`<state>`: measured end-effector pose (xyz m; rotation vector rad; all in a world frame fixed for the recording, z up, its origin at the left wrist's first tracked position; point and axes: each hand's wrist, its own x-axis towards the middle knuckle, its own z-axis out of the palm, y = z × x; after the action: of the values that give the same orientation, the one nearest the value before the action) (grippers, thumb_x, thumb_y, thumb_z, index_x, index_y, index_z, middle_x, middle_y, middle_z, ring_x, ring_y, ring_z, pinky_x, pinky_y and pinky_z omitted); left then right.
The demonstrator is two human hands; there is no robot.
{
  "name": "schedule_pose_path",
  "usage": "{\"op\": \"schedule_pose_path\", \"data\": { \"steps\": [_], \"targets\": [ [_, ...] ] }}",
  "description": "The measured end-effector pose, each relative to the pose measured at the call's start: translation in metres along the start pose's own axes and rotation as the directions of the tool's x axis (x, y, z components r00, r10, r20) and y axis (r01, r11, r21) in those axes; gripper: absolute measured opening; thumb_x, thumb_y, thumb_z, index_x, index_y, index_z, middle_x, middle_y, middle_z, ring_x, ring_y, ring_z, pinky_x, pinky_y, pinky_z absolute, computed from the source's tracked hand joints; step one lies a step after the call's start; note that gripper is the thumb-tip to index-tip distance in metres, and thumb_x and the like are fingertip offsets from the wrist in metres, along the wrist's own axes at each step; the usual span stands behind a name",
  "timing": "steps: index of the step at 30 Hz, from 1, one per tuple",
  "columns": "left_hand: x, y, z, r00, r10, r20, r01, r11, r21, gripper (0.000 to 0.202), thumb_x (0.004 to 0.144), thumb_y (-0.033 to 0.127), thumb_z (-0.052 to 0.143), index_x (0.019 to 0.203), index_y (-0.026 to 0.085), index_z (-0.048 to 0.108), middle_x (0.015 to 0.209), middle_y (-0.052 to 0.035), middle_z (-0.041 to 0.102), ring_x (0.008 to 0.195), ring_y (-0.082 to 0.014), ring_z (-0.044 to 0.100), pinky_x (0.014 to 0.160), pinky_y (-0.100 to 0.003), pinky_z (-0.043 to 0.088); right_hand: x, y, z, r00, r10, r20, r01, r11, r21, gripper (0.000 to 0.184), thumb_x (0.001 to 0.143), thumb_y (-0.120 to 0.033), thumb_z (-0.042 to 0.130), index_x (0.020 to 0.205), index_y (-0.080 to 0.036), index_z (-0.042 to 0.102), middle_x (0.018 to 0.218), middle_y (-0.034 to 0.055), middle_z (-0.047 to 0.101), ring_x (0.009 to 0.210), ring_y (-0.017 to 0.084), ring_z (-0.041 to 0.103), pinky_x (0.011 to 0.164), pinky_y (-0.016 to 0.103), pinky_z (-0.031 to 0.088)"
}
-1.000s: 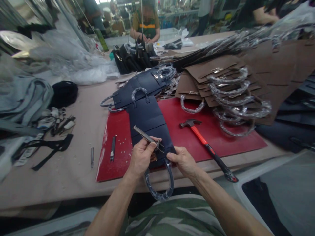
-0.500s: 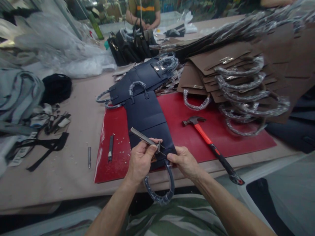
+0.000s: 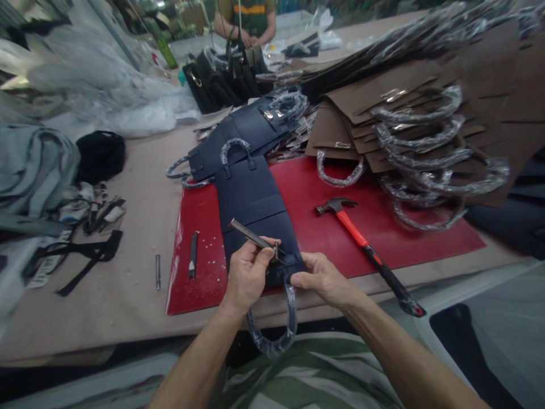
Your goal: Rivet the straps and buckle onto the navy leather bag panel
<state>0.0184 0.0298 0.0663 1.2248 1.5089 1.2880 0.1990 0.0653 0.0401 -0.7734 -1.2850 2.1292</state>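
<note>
My left hand (image 3: 250,270) is closed round a slim metal tool (image 3: 249,232) with a flat bar and thin points at its near end. I cannot tell its exact kind. Those points sit over the near end of a navy leather bag panel (image 3: 255,196), by a strap tab. My right hand (image 3: 323,278) pinches the panel's near right edge, thumb on top, beside the base of a plastic-wrapped handle (image 3: 272,346). This handle hangs past the table edge towards my lap. Another wrapped handle (image 3: 235,145) stands at the panel's far end.
Under the panel lies a red mat (image 3: 332,238), with a claw hammer (image 3: 370,255) at right and a dark chisel-like tool (image 3: 193,255) at left. A metal rod (image 3: 158,272) lies beside the mat. Brown bag panels (image 3: 409,125) are piled right. Across the table stands a person (image 3: 251,25).
The view has shifted slightly. The tool's points and my left hand have tilted a little over the panel's near end, and the hanging handle has swung slightly left. My right hand keeps its pinch.
</note>
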Motion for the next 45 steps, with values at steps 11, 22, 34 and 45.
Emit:
{"op": "schedule_pose_path", "data": {
  "steps": [11,22,34,45],
  "targets": [
    [0.005,0.009,0.003,0.995,-0.093,0.022,0.094,0.995,-0.026,0.024,0.089,0.035,0.061,0.098,0.015,0.073,0.067,-0.0002,0.062,0.049,-0.0089,0.045,0.044,-0.018,0.035,0.0,0.001,0.006,0.988,0.063,-0.141,-0.048,0.993,0.109,0.023,0.066,-0.035,0.077,0.064,-0.013,0.068,0.054,0.0019,0.062,0.048,0.011,0.051,0.05,0.023,0.039],
    [0.003,0.008,0.005,0.999,-0.03,0.014,0.03,0.999,0.021,0.021,0.09,0.03,0.06,0.099,0.015,0.072,0.086,-0.0043,0.073,0.067,-0.0123,0.058,0.061,-0.021,0.044,-0.001,0.004,0.004,0.988,0.075,-0.132,-0.06,0.991,0.12,0.025,0.067,-0.036,0.08,0.064,-0.014,0.069,0.056,0.0023,0.064,0.048,0.011,0.054,0.051,0.023,0.042],
    [0.005,0.015,0.005,0.998,-0.056,0.024,0.055,0.998,0.029,0.022,0.09,0.031,0.06,0.096,0.013,0.072,0.089,-0.0059,0.076,0.07,-0.0137,0.064,0.064,-0.022,0.049,-0.002,0.005,0.003,0.993,0.023,-0.118,-0.01,0.994,0.105,0.027,0.069,-0.038,0.081,0.069,-0.014,0.07,0.06,0.002,0.065,0.051,0.011,0.055,0.051,0.022,0.043],
    [-0.006,0.003,0.011,0.985,0.172,-0.008,-0.169,0.977,0.133,0.016,0.092,0.02,0.058,0.103,0.018,0.069,0.104,-0.0051,0.075,0.095,-0.0178,0.071,0.084,-0.028,0.056,-0.004,0.001,0.006,0.984,0.069,-0.163,-0.055,0.994,0.09,0.027,0.067,-0.037,0.078,0.069,-0.013,0.067,0.056,0.0006,0.062,0.047,0.01,0.052,0.048,0.022,0.04]
  ]
}}
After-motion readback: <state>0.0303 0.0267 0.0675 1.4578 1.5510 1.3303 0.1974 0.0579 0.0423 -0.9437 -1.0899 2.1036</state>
